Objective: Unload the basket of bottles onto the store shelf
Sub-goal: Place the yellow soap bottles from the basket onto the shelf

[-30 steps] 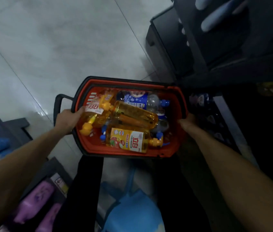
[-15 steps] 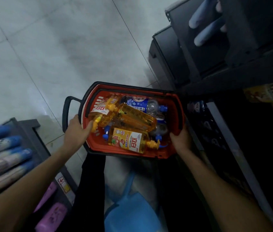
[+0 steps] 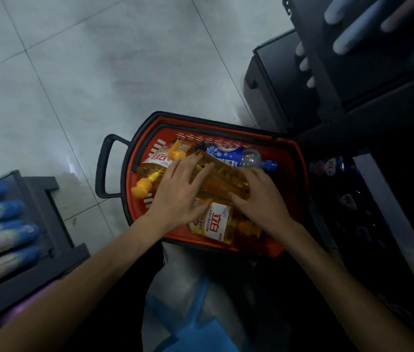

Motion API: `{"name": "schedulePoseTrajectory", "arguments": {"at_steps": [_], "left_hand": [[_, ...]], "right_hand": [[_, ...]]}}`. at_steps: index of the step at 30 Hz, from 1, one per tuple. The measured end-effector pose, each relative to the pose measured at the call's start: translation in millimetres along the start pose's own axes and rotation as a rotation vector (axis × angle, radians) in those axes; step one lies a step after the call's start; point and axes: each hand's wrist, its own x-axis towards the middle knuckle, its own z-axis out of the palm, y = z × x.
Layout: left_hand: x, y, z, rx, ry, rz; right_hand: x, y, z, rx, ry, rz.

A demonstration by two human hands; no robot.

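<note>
Nearest me, along the near edge of the basket [image 3: 228, 246], a labelled bottle [image 3: 214, 223] lies on its side, partly under my wrists. Just beyond it both hands are on the amber bottle [image 3: 222, 177], which rests on top of the pile, slanting from the left wall towards the right. My left hand [image 3: 178, 193] lies over its neck end with the fingers fairly straight and spread, pressing rather than gripping. My right hand [image 3: 260, 200] is on the base end, fingers and thumb curled round it.

Against the left wall lies a pump bottle [image 3: 150, 167] with a yellow cap. Along the far edge sits a blue bottle [image 3: 235, 154], its cap pointing at the right wall. The basket stands on the tiled floor [image 3: 99, 72], close beside the dark shelf [image 3: 376, 196] on my right.

I judge this to be the very start of unloading: the first bottle is being taken up and nothing looks placed yet. Next I need the left fingers to close round the neck, then lift the bottle clear of the right wall and carry it across to the shelf. It looks smooth, so I would keep both hands on it. How much room the shelf has is too dark to tell.
</note>
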Motion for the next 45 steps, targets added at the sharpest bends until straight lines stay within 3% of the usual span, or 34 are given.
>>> {"name": "schedulePoseTrajectory", "arguments": {"at_steps": [3,7,13,15,21,26,30,36,40,45], "left_hand": [[15,-10,20,0.043,0.040,0.078],[44,-23,33,0.171,-0.077,0.154],[58,-38,24,0.247,-0.085,0.295],[58,-40,19,0.286,-0.101,0.301],[46,-13,5,0.294,0.071,0.250],[19,16,-5,0.220,0.349,0.124],[0,34,-11,0.061,0.518,-0.039],[-9,59,-4,-0.256,0.353,-0.310],[-6,76,8,-0.687,0.253,-0.360],[-1,100,5,-1.038,0.286,-0.300]], "right_hand": [[18,2,15,-0.098,-0.041,-0.088],[36,9,25,-0.157,-0.032,-0.168],[55,7,33,-0.324,-0.067,-0.178],[57,11,43,-0.345,-0.008,-0.202],[50,15,55,-0.009,0.091,-0.122],[30,20,56,0.116,0.245,-0.124],[9,20,44,0.142,0.380,-0.096],[-38,19,15,0.208,0.501,-0.123],[-57,15,8,0.316,0.565,-0.115],[-77,10,0,0.416,0.622,-0.155]]}}
